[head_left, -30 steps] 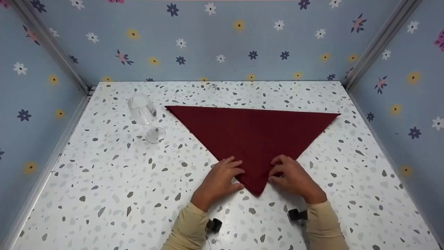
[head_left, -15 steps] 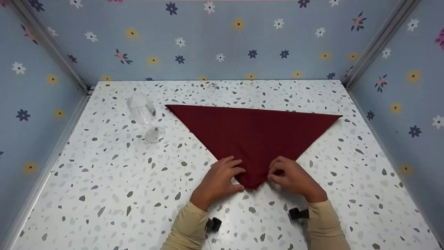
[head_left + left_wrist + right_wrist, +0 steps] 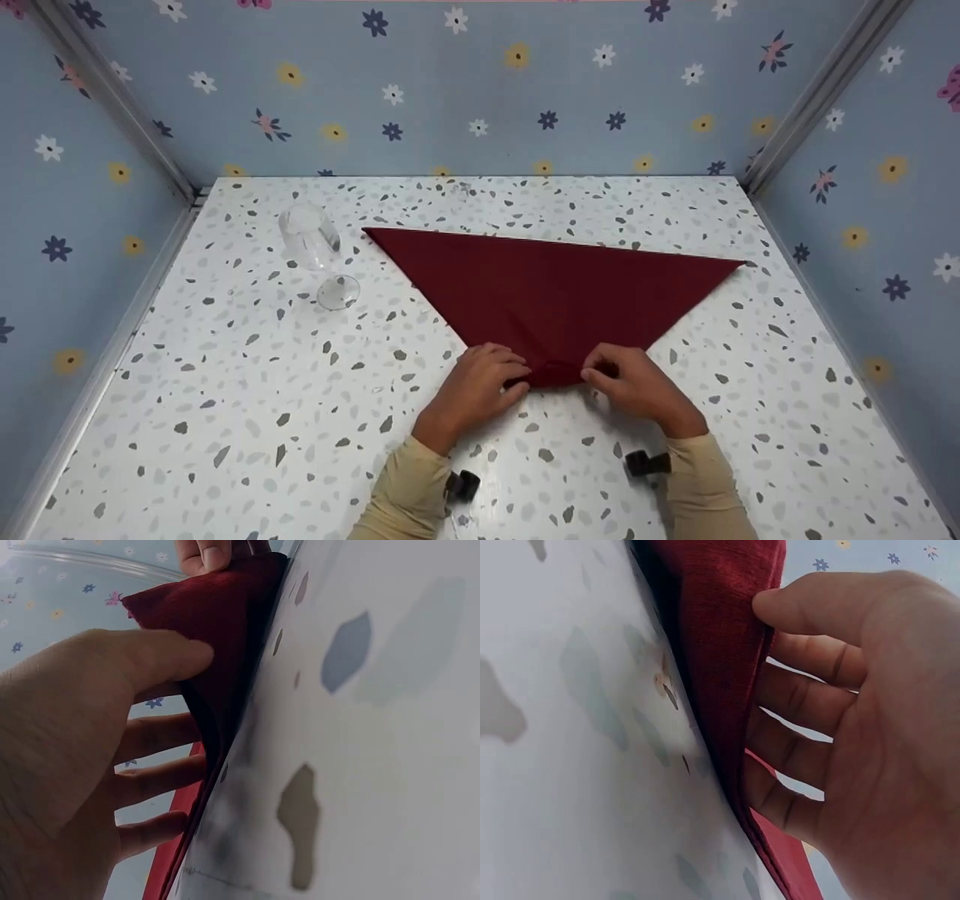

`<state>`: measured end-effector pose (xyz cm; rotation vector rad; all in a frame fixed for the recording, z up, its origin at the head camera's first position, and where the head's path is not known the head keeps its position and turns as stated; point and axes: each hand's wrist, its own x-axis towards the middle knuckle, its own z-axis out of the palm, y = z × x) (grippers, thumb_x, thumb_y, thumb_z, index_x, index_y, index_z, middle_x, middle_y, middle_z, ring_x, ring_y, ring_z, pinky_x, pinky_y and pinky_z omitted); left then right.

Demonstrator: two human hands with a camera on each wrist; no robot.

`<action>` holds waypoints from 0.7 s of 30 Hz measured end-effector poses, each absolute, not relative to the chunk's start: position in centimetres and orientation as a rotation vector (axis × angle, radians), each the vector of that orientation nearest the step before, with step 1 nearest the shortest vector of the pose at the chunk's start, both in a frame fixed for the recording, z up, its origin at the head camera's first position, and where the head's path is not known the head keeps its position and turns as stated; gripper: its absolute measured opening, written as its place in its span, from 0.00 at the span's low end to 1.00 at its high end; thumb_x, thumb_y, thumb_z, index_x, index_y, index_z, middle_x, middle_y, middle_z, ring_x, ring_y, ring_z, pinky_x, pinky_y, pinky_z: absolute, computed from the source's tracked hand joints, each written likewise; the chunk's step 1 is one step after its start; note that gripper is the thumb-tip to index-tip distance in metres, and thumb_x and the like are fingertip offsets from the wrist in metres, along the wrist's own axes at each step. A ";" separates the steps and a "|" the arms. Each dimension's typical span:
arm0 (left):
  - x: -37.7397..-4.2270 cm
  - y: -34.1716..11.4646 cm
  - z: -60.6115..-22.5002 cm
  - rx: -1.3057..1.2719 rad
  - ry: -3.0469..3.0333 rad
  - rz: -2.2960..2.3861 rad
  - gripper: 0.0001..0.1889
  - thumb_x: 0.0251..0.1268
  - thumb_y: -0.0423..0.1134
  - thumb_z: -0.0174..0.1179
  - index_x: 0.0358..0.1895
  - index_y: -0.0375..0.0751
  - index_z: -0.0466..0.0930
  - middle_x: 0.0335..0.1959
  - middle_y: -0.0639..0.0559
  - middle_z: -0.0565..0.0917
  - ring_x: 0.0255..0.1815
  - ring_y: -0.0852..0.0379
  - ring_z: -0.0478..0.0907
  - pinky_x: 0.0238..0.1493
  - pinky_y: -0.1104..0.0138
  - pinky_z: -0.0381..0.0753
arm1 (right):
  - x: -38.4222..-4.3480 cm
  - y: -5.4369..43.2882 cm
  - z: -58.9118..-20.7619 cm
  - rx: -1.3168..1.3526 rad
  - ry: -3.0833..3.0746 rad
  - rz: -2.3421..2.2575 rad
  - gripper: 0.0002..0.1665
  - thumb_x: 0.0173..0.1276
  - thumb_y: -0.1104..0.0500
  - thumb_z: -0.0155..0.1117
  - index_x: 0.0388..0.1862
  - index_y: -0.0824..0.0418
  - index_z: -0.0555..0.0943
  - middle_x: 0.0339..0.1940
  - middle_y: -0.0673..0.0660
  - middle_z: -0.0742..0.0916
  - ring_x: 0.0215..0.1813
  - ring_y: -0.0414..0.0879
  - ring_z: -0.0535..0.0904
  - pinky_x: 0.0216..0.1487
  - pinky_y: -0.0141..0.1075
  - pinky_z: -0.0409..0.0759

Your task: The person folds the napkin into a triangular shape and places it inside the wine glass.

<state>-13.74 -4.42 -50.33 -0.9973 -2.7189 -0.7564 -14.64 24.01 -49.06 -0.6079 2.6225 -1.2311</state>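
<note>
A dark red cloth napkin (image 3: 555,292) lies folded as a triangle, its long straight edge at the back. The near corner is turned up and back, leaving a rounded fold between the hands. My left hand (image 3: 480,386) pinches the left side of this fold; in the left wrist view its thumb lies over the cloth, the other fingers behind. On the right side, my right hand (image 3: 637,386) pinches the edge between thumb and fingers. The right wrist view shows the raised cloth flap (image 3: 720,637) with the thumb tip on its edge.
A clear stemmed glass (image 3: 311,236) stands left of the napkin, its round foot on the speckled white table (image 3: 225,360). Flower-patterned blue walls (image 3: 480,90) close off the back and both sides. Black wrist cameras sit at both beige sleeves.
The napkin's near corner, first pointing toward the person, has been turned up and back between the hands. The napkin's right tip has shifted slightly nearer. Both hands stay almost in place.
</note>
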 end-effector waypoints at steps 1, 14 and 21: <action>-13.8 -4.4 -50.3 -1.004 -2.703 -0.759 0.11 0.69 0.44 0.63 0.49 0.48 0.90 0.49 0.55 0.87 0.55 0.54 0.79 0.62 0.58 0.74 | -14.6 24.0 -49.1 -0.608 2.624 -1.234 0.03 0.73 0.55 0.65 0.37 0.47 0.83 0.33 0.45 0.84 0.34 0.43 0.79 0.36 0.37 0.79; -14.0 -4.1 -50.4 -0.992 -2.656 -0.774 0.09 0.70 0.41 0.62 0.45 0.45 0.89 0.39 0.55 0.89 0.42 0.57 0.85 0.55 0.58 0.79 | -14.6 23.7 -49.0 -0.656 2.670 -1.265 0.08 0.71 0.58 0.67 0.47 0.55 0.86 0.43 0.46 0.87 0.47 0.42 0.82 0.50 0.41 0.79; -14.2 -4.1 -50.5 -0.959 -2.620 -0.808 0.09 0.71 0.42 0.62 0.45 0.43 0.88 0.39 0.55 0.89 0.42 0.56 0.86 0.58 0.57 0.77 | -14.8 23.5 -49.1 -0.792 2.698 -1.200 0.14 0.65 0.58 0.73 0.49 0.59 0.86 0.48 0.49 0.85 0.52 0.47 0.81 0.57 0.47 0.78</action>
